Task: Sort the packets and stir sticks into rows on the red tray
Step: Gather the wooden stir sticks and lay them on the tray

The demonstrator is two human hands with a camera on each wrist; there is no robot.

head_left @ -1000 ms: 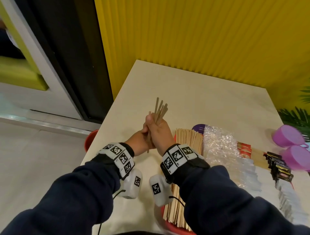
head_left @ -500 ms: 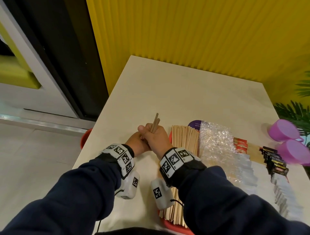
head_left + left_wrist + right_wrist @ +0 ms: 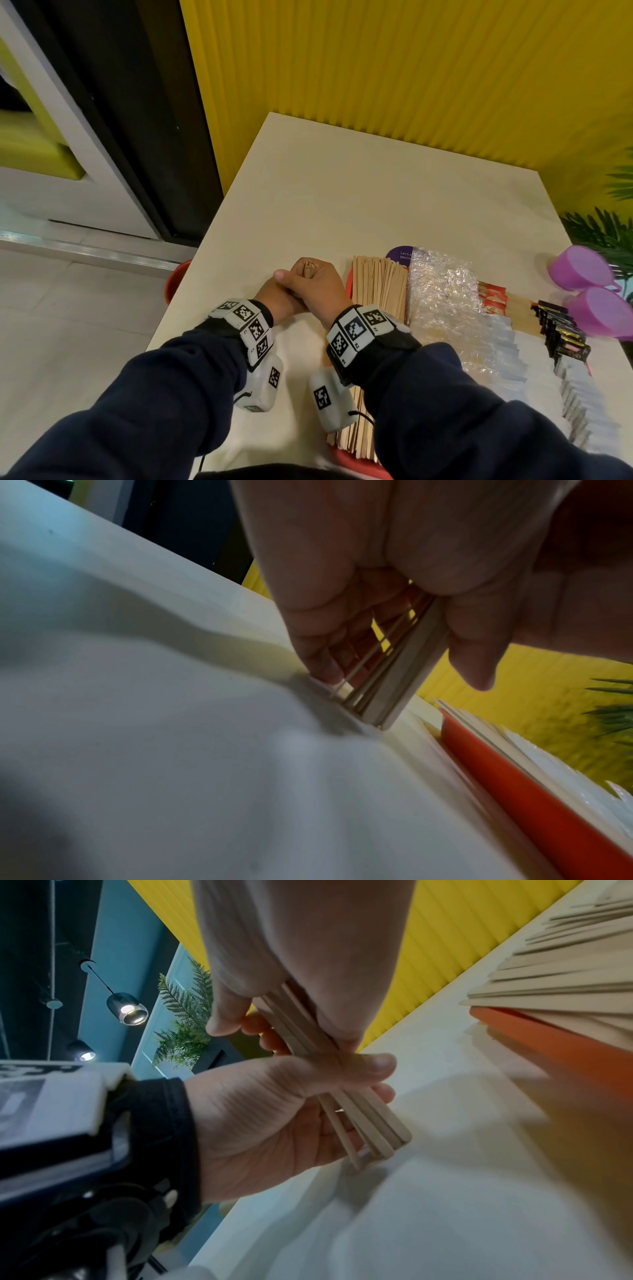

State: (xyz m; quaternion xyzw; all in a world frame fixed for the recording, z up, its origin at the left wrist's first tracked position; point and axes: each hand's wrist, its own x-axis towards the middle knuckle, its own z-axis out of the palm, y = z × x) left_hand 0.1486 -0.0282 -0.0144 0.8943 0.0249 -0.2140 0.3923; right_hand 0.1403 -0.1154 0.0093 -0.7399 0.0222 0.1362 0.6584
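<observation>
Both our hands are wrapped around one small bundle of flat wooden stir sticks (image 3: 363,1118), standing it upright with its bottom ends on the cream tabletop (image 3: 342,192), just left of the red plastic tray (image 3: 507,777). Our left hand (image 3: 277,301) grips the lower part, thumb pressed across the sticks, and our right hand (image 3: 315,284) curls round them from above.

A second ago the bundle was up in the air, fanned out and poking well above our fists. Now it's come down onto the table and only the tips show from the head camera, so it looks like we're tapping the ends to square them up.

That probably means this batch is about ready to join the row of wooden stir sticks (image 3: 380,287) already lying on the tray, next to the crinkly clear plastic wrap (image 3: 442,294). Lower ends still look a bit splayed from the wrist views, so maybe one more tap first.
</observation>
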